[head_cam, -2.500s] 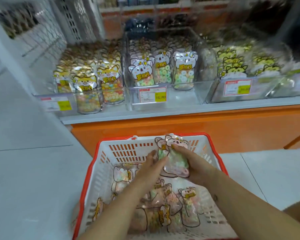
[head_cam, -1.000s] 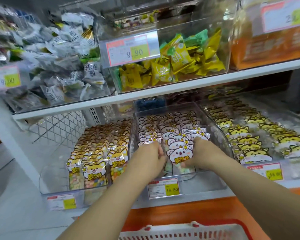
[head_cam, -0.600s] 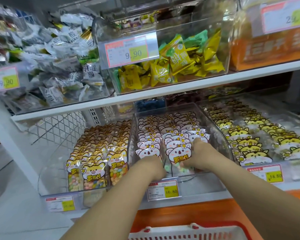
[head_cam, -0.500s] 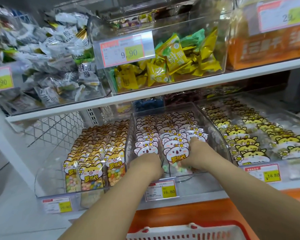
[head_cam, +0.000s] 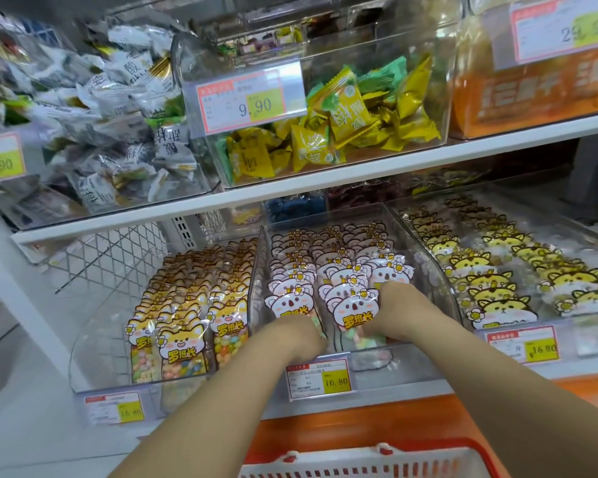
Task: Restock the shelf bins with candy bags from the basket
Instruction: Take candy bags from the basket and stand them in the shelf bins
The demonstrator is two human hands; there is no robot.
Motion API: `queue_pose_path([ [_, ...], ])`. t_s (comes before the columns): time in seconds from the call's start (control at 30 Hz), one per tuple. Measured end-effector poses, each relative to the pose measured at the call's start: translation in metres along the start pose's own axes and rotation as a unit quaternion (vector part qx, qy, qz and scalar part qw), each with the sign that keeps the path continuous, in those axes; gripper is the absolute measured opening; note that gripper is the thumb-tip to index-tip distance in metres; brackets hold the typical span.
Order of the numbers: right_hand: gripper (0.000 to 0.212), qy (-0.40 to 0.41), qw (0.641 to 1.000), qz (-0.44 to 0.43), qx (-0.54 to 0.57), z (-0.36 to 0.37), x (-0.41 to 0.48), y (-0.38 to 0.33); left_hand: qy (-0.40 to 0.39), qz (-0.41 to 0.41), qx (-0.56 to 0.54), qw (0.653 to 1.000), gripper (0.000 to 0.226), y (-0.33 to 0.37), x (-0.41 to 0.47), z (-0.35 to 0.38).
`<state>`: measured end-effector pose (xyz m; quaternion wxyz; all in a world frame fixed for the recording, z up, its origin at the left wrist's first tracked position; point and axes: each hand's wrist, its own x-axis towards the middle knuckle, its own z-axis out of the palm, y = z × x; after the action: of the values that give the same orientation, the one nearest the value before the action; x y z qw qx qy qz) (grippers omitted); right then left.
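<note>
Store shelving fills the head view, with clear bins in a row on the lower shelf (head_cam: pixel 411 395). Both hands reach into the middle bin (head_cam: pixel 435 281), either side of the front koala candy bag (head_cam: pixel 354 312). The right hand (head_cam: pixel 399 308) curls its fingers round the bag's right edge. The left hand (head_cam: pixel 301 334) sits at its lower left, fingers hidden, so its grip cannot be told. Only the basket (head_cam: pixel 370 460) rim shows, cut off at the bottom.

You face two white shelves. Lower shelf (head_cam: pixel 428 391): three clear bins side by side, namely left bin (head_cam: pixel 101 339), middle bin (head_cam: pixel 428 270) and right bin (head_cam: pixel 587 343). Each holds upright rows of bags (head_cam: pixel 353 308) and has a price tag (head_cam: pixel 318 377) on its front. Upper shelf (head_cam: pixel 359 167): three more clear bins, holding white wrappers (head_cam: pixel 118 132), yellow-green packets (head_cam: pixel 346 122) and orange boxes (head_cam: pixel 532 94).
</note>
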<state>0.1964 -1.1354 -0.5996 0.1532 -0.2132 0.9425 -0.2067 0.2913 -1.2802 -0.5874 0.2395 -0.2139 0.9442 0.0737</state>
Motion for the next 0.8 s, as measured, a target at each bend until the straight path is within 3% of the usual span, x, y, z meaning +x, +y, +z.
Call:
queue_pose_path([
  [0.13, 0.069, 0.008, 0.998, -0.011, 0.055, 0.002, 0.003, -0.002, 0.060, -0.029, -0.001, 0.998, 0.042, 0.005, -0.008, -0.003],
  [0.3, 0.081, 0.022, 0.995, -0.050, 0.088, 0.008, 0.007, -0.011, 0.055, -0.013, 0.032, 0.998, 0.042, 0.013, -0.017, -0.014],
  [0.53, 0.045, 0.028, 0.994, -0.033, 0.098, 0.011, 0.010, -0.008, 0.067, -0.011, 0.037, 0.997, 0.042, 0.005, -0.006, -0.008],
  [0.67, 0.043, 0.026, 0.996, -0.017, 0.084, 0.004, 0.007, -0.005, 0.073, -0.010, -0.056, 0.996, 0.047, -0.003, 0.000, -0.002],
  [0.8, 0.046, -0.004, 0.998, -0.038, 0.049, 0.001, 0.006, -0.010, 0.029, 0.015, -0.030, 0.999, 0.032, 0.001, 0.003, 0.001],
])
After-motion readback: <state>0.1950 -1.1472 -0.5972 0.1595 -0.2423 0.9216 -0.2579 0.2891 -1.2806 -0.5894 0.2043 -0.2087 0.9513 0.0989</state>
